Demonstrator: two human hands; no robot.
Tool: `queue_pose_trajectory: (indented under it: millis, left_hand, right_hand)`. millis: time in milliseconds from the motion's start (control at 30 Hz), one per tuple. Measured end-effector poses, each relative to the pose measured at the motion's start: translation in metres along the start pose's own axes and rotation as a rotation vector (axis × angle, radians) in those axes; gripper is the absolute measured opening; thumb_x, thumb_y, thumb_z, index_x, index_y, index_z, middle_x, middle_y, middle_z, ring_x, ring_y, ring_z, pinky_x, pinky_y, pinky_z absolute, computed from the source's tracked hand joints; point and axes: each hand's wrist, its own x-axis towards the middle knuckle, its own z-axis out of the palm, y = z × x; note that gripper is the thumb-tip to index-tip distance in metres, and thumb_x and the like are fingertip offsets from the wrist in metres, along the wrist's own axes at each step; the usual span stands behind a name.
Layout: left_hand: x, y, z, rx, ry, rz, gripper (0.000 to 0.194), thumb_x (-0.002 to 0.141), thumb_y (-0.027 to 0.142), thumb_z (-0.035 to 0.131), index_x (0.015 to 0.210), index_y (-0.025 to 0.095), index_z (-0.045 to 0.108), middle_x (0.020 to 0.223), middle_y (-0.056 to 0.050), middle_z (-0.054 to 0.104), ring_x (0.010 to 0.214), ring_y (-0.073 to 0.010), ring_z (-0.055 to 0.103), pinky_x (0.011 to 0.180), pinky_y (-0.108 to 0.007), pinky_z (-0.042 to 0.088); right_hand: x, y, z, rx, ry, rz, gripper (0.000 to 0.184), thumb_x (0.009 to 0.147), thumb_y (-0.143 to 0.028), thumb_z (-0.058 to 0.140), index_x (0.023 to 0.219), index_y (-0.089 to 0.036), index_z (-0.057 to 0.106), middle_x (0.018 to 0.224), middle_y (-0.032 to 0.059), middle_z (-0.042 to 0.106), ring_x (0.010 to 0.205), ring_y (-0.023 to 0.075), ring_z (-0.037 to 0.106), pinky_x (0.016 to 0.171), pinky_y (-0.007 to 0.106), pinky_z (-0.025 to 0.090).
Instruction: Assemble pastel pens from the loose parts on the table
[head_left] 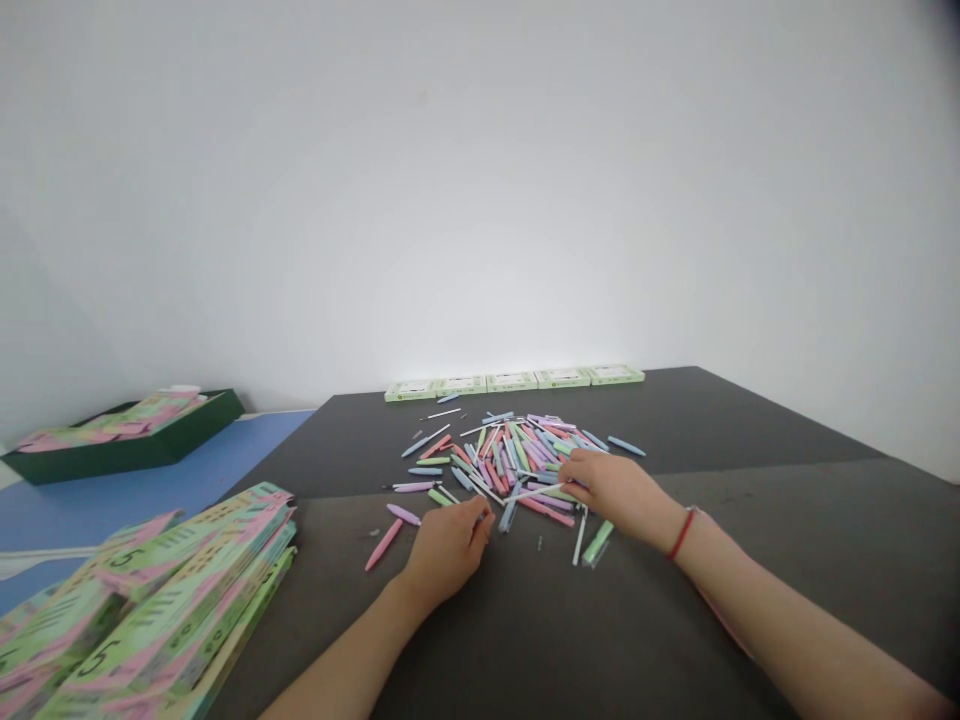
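A loose heap of pastel pen parts [517,455] in pink, blue, green and purple lies mid-table, with thin white refills among them. My right hand [619,492], a red cord at its wrist, is at the heap's right edge, thumb and fingers pinched on a white pen refill [534,493] that points left. At the near left edge my left hand [450,545] is closed, fingertips together; what they hold, if anything, is hidden. Beside it lie a pink pen barrel [384,545] and a purple one [403,514]. Near my right hand rests a green pen piece [598,543] with a clear end.
Several pale green flat boxes [512,382] stand in a row along the table's far edge. Stacked green and pink packages [172,600] fill the near left. A dark green tray [187,432] with similar packages sits on a blue surface [259,440], against the white wall.
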Motion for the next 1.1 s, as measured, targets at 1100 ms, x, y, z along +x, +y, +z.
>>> queue_pose_trajectory:
  millis: [1100]
  left_hand:
    - [0.000, 0.007, 0.011, -0.114, 0.078, 0.060, 0.015, 0.088, 0.027, 0.042, 0.078, 0.021, 0.052, 0.066, 0.002, 0.060, 0.059, -0.0135, 0.054, 0.058, -0.023, 0.032]
  right_hand:
    - [-0.010, -0.001, 0.020, -0.240, -0.206, -0.368, 0.015, 0.088, -0.015, 0.048, 0.089, -0.014, 0.064, 0.086, 0.0102, 0.062, 0.081, 0.0222, 0.057, 0.063, 0.029, 0.038]
